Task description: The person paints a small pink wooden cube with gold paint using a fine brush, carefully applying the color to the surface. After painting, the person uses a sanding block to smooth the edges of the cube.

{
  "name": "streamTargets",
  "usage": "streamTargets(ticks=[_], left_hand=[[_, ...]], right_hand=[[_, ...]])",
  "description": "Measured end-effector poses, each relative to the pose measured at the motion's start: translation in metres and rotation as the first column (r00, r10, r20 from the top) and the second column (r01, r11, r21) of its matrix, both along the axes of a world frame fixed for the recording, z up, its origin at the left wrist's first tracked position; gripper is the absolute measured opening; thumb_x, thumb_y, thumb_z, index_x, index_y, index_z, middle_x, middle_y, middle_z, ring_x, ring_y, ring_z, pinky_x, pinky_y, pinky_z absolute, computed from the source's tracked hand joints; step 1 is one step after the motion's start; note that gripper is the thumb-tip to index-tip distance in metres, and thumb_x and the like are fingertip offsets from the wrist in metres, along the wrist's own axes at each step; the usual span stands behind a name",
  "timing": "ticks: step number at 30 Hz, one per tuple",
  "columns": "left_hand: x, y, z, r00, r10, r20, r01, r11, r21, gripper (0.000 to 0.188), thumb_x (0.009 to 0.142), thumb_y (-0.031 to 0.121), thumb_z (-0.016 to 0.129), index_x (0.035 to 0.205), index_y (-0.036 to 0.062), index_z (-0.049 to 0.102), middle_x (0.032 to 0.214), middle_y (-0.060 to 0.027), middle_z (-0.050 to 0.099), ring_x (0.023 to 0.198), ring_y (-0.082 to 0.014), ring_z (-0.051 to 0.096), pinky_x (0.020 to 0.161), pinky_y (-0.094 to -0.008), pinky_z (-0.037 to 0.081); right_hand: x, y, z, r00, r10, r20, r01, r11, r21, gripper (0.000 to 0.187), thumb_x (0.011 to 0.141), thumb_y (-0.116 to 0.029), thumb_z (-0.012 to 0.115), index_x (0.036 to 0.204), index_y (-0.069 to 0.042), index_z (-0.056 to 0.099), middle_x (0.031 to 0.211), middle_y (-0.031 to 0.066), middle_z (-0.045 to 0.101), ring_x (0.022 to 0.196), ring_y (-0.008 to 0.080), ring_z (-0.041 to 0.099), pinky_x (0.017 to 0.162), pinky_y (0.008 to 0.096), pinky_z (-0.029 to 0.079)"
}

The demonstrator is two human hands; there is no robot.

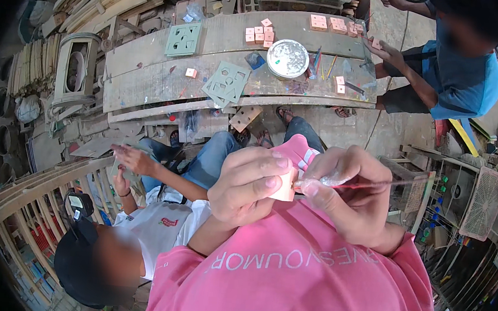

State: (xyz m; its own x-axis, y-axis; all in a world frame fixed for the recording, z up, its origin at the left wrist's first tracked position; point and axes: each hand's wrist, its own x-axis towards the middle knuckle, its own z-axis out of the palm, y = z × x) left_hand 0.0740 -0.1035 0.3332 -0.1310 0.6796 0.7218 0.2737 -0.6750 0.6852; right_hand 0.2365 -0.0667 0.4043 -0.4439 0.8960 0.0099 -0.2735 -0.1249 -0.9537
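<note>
Close to my chest, my left hand (249,182) pinches a small pale pink wooden block (284,188) between thumb and fingers. My right hand (355,194) is closed on a thin reddish stick (385,184), possibly a paintbrush, whose far end stretches to the right and is blurred. Its near end meets the block's right face, beside a dark spot there. Clear crinkled plastic (338,179) shows around the right fingers. The very tip of the stick is too small to make out.
Ahead stands a long wooden table (149,81) with a stack of pink blocks (259,36), a round white lid or tin (287,59) and grey-green cut-out boards (227,83). One person (160,219) sits at my left; another (463,73) stands far right. A wire rack (452,197) is to my right.
</note>
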Motion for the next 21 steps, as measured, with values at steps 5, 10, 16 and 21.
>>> streamTargets(ticks=[5,10,16,21], left_hand=[[-0.004,-0.007,0.002,0.987,0.079,-0.142,-0.082,0.997,-0.016,0.048,0.066,-0.012,0.066,0.111,0.0001,0.054,0.106,-0.0182,0.063,0.089,-0.0324,0.061,0.076,-0.0373,0.053],[0.004,-0.009,-0.001,0.998,0.06,0.033,-0.054,0.983,-0.175,0.046,0.068,-0.009,0.067,0.111,-0.0032,0.053,0.104,-0.0197,0.063,0.09,-0.0288,0.062,0.077,-0.0355,0.052],[0.002,-0.017,0.019,0.828,-0.102,0.552,0.42,0.764,-0.489,0.055,0.084,0.038,0.065,0.11,-0.0082,0.05,0.097,-0.0174,0.06,0.087,-0.0215,0.059,0.077,-0.0323,0.049],[-0.003,-0.017,0.02,0.666,-0.104,0.739,0.625,0.618,-0.476,0.053,0.086,0.039,0.062,0.108,-0.0078,0.054,0.099,-0.011,0.061,0.089,-0.0137,0.058,0.079,-0.0258,0.045]], right_hand=[[0.001,0.005,0.0,0.994,-0.005,0.109,-0.002,0.998,0.063,0.018,0.077,0.014,0.061,0.073,0.002,0.049,0.077,0.0117,0.06,0.073,0.0137,0.061,0.062,0.0243,0.047],[-0.001,0.015,0.001,0.965,-0.077,0.252,-0.022,0.93,0.368,0.009,0.072,0.013,0.063,0.071,0.006,0.058,0.074,0.015,0.06,0.065,0.0202,0.061,0.057,0.0276,0.047],[-0.002,0.019,-0.002,0.99,-0.049,0.13,-0.038,0.806,0.591,0.007,0.071,0.012,0.063,0.073,0.007,0.059,0.08,0.0159,0.06,0.065,0.0231,0.06,0.056,0.0302,0.048],[0.006,0.032,0.007,0.98,0.077,0.183,-0.173,0.783,0.598,0.006,0.071,0.011,0.063,0.073,0.007,0.059,0.08,0.0178,0.058,0.065,0.0261,0.059,0.055,0.0326,0.047]])
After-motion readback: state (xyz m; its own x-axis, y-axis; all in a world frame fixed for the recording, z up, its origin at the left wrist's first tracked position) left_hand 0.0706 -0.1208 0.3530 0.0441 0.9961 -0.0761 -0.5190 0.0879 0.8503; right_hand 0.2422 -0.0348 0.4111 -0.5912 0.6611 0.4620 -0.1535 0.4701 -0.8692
